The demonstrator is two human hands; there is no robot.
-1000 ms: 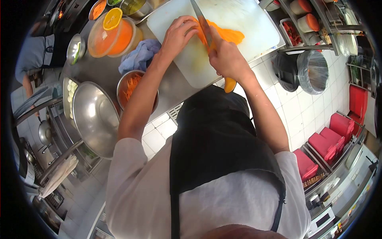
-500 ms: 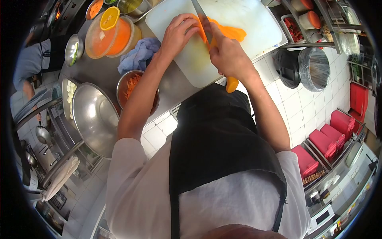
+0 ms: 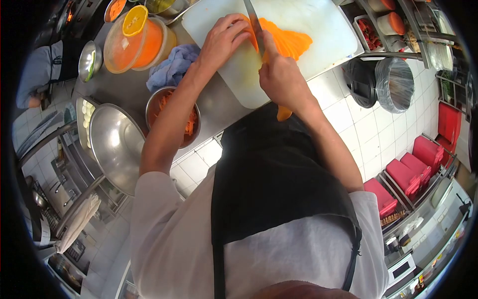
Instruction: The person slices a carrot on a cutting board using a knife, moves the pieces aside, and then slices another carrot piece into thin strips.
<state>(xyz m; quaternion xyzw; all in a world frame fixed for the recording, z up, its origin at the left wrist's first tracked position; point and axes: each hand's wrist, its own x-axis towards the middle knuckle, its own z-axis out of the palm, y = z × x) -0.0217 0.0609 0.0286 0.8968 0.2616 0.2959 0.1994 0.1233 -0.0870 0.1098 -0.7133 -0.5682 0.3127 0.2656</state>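
My right hand [image 3: 284,79] is closed around the knife [image 3: 253,17], and its yellow-orange handle end sticks out below my palm. The blade stands over an orange vegetable, apparently a carrot [image 3: 252,39], on the white cutting board [image 3: 328,37]. With curled fingers, my left hand [image 3: 224,42] presses the carrot down just left of the blade. Thin overlapping carrot slices [image 3: 291,44] fan out to the right of the knife. My left fingertips partly cover the uncut piece.
Left of the board lie a blue cloth [image 3: 173,65], a plastic tub [image 3: 152,47] topped by a cut orange [image 3: 135,21], and a bowl of carrot strips [image 3: 190,122]. A large steel bowl [image 3: 114,144] overhangs the counter edge. A lined bin [image 3: 396,84] stands right. Another person [image 3: 42,74] is at far left.
The fan of slices reaches slightly further right and spreads wider. My knife hand has shifted a little left. The other person's arm has drawn back, and the large spoon below it is gone from view.
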